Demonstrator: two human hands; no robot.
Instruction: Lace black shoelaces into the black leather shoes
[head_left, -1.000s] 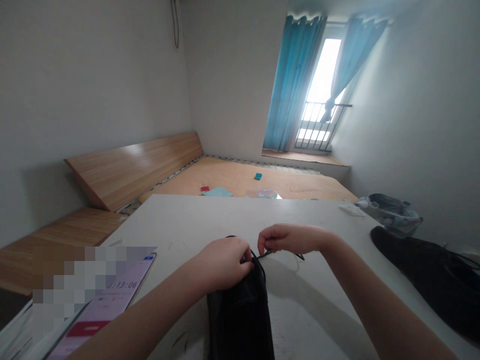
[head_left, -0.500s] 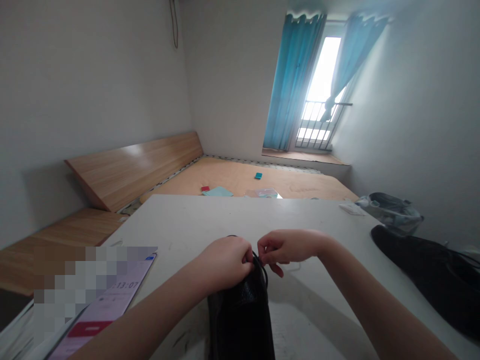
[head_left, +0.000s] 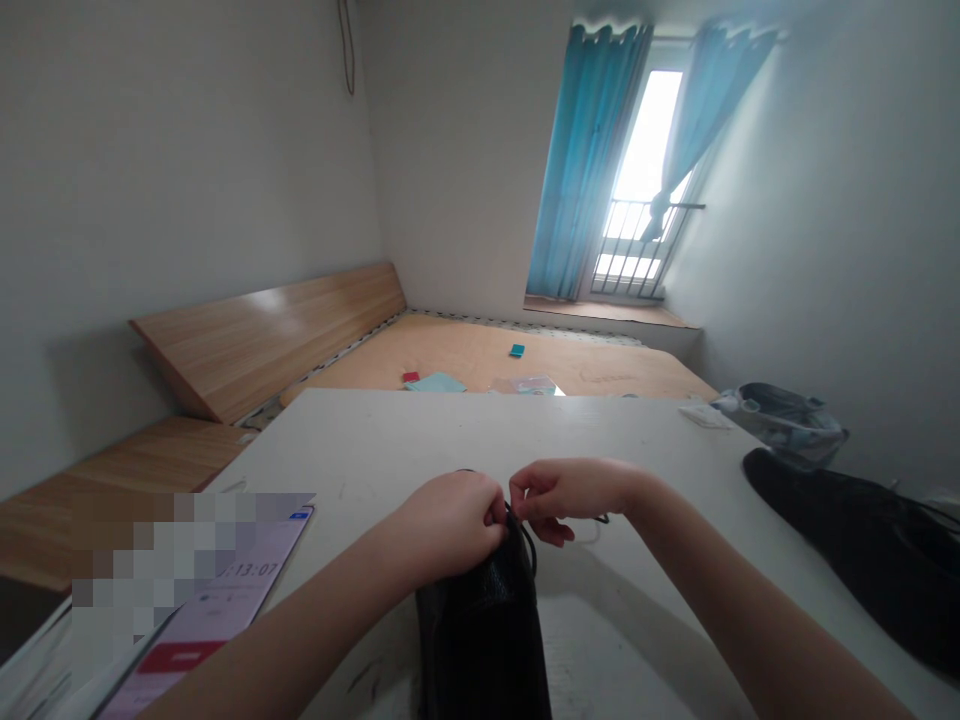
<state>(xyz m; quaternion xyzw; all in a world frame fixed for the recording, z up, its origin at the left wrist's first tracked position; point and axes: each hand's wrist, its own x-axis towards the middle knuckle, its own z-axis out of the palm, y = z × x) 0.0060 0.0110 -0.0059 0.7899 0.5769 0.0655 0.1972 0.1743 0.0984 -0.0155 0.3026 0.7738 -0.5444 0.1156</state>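
Table (head_left: 420, 430): white, just before bed (head_left: 450, 345).
Left hand (head_left: 459, 525): clamped on black lace (head_left: 533, 550).
Right hand (head_left: 555, 500): clamped on black lace too, near left.
Black shoe (head_left: 487, 640): on table, partly under left hand.
Other shoe (head_left: 855, 540): on table, far right.

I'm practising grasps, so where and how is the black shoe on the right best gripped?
Probably grip the shoe across its midsection, from above, with the right hand. It seems to lie sole down, narrowing toward the toe, where a plastic bag crowds the far side; its heel end runs out of view.
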